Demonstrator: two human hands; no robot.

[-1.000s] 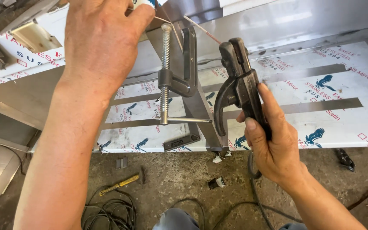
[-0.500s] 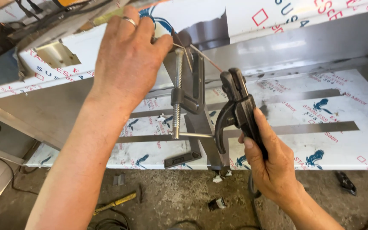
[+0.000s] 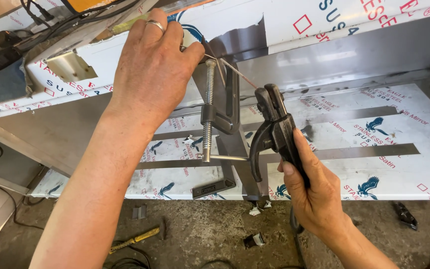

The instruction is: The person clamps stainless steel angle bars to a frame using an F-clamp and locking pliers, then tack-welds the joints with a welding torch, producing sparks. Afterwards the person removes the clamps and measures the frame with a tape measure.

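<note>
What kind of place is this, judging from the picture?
Most likely a metal fabrication or welding workshop. The right hand holds a welding electrode holder, a screw clamp grips film-covered stainless steel sheet, and a hammer lies on the rough concrete floor.

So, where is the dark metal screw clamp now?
In the head view the dark metal screw clamp hangs centre frame, just under the left hand, left of the black electrode holder.

A yellow-handled hammer (image 3: 138,239) lies on the concrete floor (image 3: 210,231) at near left, with small metal scraps (image 3: 253,240) right of it
</note>
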